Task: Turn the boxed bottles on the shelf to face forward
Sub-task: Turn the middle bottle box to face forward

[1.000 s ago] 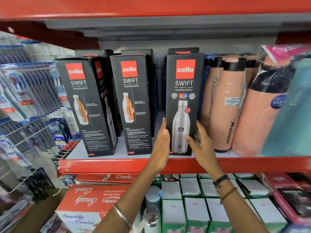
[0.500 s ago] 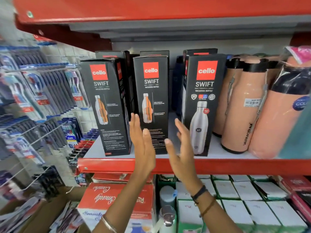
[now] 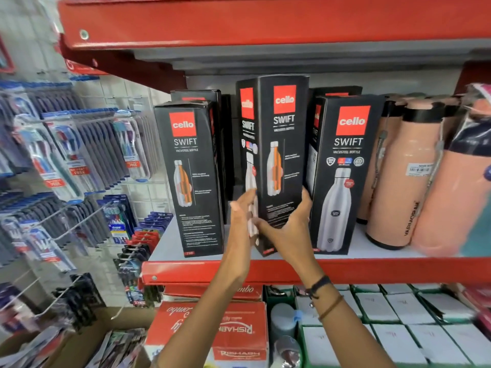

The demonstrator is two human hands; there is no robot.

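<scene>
Three black Cello Swift bottle boxes stand at the front of the red-edged shelf [image 3: 372,269]. The left box [image 3: 191,179] shows its orange cutaway side. The right box [image 3: 342,176] shows its steel-bottle front. Both hands hold the middle box [image 3: 281,144], which is lifted and turned corner-on, so two of its faces show. My left hand [image 3: 243,221] presses its left face. My right hand [image 3: 289,227] cups its lower right side. More black boxes stand behind the front row.
Several peach flasks [image 3: 406,176] stand close on the right of the boxes. Toothbrush packs [image 3: 79,152] hang on a wire rack at left. The upper red shelf [image 3: 265,27] is close overhead. Below are a red carton [image 3: 212,330] and white boxes [image 3: 393,325].
My hands left the right box, now facing forward, and moved left. They took hold of the middle box, lifted it and turned it partway.
</scene>
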